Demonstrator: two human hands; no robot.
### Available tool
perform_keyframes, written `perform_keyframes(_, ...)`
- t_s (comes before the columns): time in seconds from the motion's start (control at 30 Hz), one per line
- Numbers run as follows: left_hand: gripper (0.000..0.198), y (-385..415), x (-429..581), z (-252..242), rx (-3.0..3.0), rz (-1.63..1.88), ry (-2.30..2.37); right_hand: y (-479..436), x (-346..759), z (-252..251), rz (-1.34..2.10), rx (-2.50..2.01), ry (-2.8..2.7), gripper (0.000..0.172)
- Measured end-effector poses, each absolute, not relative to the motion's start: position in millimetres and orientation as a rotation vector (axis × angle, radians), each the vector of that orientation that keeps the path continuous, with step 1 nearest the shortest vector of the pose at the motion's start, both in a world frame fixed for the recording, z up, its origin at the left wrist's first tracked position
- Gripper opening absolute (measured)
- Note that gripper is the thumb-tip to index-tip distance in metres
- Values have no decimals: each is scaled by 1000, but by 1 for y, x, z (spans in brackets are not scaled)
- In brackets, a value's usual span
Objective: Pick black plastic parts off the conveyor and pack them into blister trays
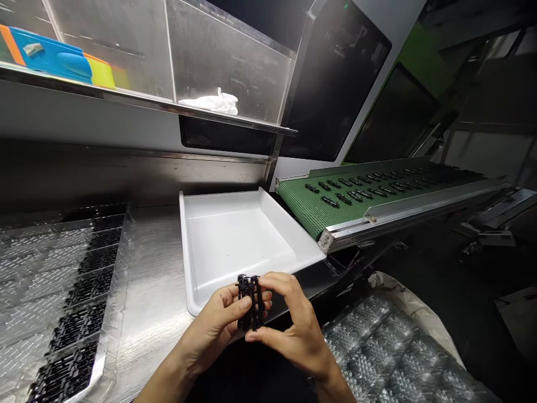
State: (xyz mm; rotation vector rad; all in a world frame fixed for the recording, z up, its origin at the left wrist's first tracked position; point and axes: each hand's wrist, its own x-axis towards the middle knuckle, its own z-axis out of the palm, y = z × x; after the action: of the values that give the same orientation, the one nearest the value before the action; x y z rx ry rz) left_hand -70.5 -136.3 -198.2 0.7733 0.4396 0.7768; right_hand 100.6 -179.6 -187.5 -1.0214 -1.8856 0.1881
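Both hands meet low in the middle of the view, over the near edge of a white tray [218, 240]. My left hand [216, 324] and my right hand [296, 322] are closed together on a small bunch of black plastic parts [250, 302], held upright between the fingers. The thumbs and fingertips pinch the bunch from both sides. Nothing lies in the tray.
A green conveyor belt [319, 210] carrying several black parts slopes up to the right of the tray. At left, a clear blister tray [62, 302] holds rows of black parts. A bag of clear trays [377, 347] lies lower right. A shelf above holds a white cloth [212, 102].
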Motion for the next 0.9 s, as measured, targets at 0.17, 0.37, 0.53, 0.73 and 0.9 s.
perform_keyframes(0.17, 33, -134, -70, -198, 740, 758, 408, -180, 99, -191, 169, -1056, -1887, 83)
perform_keyframes(0.37, 28, -132, -69, -196, 767, 777, 407, -177, 98, -190, 178, -1078, -1946, 88)
perform_keyframes(0.53, 35, -130, -72, -194, 809, 710, 388, -173, 99, -190, 192, -1091, -1978, 94)
perform_keyframes(0.73, 31, -130, -76, -197, 782, 659, 388, -169, 98, -189, 256, -1038, -1952, 91)
perform_keyframes(0.9, 30, -131, -75, -198, 772, 685, 354, -171, 96, -188, 188, -1037, -1936, 87)
